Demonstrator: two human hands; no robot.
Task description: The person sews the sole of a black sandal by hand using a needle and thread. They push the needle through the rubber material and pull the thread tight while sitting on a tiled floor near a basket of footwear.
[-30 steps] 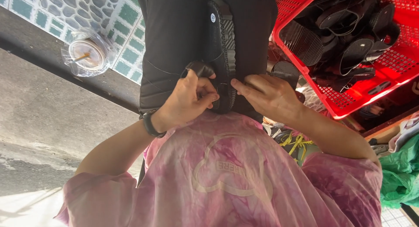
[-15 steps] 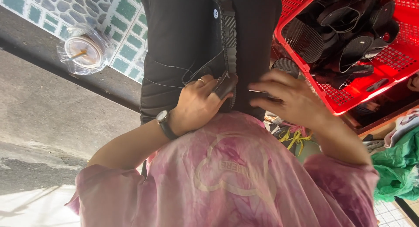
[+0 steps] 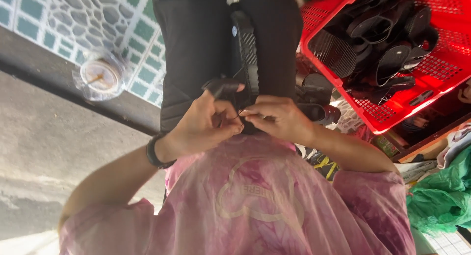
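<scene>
A black ribbed sandal sole [image 3: 247, 49] stands on edge against my black trousers [image 3: 196, 44]. My left hand [image 3: 206, 125], with a dark watch on the wrist, pinches something thin at the sole's lower end, just under a black strap piece [image 3: 222, 87]. My right hand [image 3: 279, 118] meets it fingertip to fingertip and grips the same end of the sole. What the fingertips pinch is too small to tell. My pink shirt [image 3: 255, 206] fills the bottom of the view.
A red plastic basket [image 3: 343, 78] with several black sandal parts stands at the upper right. A clear plastic cup with a drink [image 3: 99, 77] sits on the tiled ledge at left. Green cloth or bag [image 3: 441, 196] lies at the lower right, grey concrete floor at left.
My hands have drawn together at the sole's lower end. The left hand came down off the strap area, and the right hand's fingers have closed from spread to pinching.
</scene>
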